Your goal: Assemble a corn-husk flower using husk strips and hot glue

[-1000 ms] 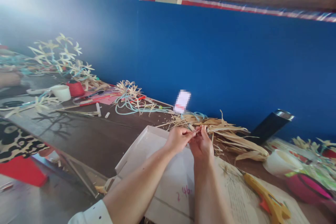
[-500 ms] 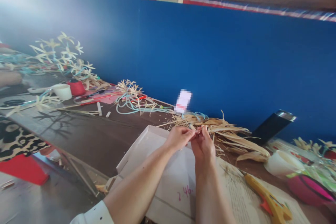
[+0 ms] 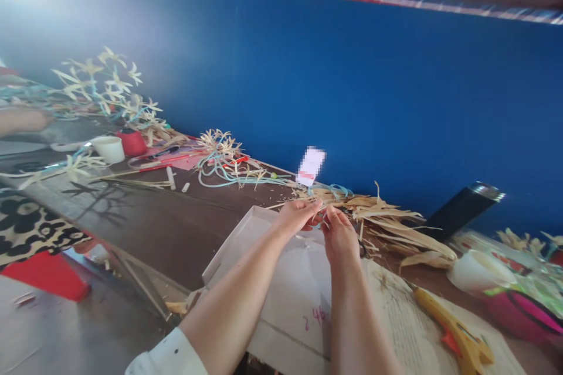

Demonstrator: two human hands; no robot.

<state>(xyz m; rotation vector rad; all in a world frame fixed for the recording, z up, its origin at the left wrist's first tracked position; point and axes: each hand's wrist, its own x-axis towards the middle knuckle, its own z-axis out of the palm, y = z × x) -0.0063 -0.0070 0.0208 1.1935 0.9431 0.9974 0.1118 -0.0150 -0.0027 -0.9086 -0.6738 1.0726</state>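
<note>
My left hand [image 3: 295, 217] and my right hand [image 3: 342, 235] meet over the far end of a shallow white cardboard box [image 3: 288, 304]. Fingers and thumb are pinched together on both. Whatever they pinch is small and mostly hidden by the fingertips; its kind does not show. A dark loop [image 3: 362, 248] shows beside the right hand, and I cannot tell whether that hand holds it. Just beyond the fingers lies a heap of dry, straw-coloured husk strips [image 3: 387, 214]. A small upright white card [image 3: 311, 165], blurred, stands behind it.
A yellow glue gun [image 3: 455, 328] rests on printed paper at right, near a white tape roll [image 3: 479, 271], a pink pouch [image 3: 523, 313] and a leaning black flask [image 3: 464, 211]. Leftward are pale husk flowers [image 3: 109, 82], a red thread spool [image 3: 132, 143] and another person's arm [image 3: 21, 121].
My hands have shifted slightly, with the fingertips closer together and the pale piece above them no longer showing. The dark loop now shows beside the right hand. The view has tilted a little.
</note>
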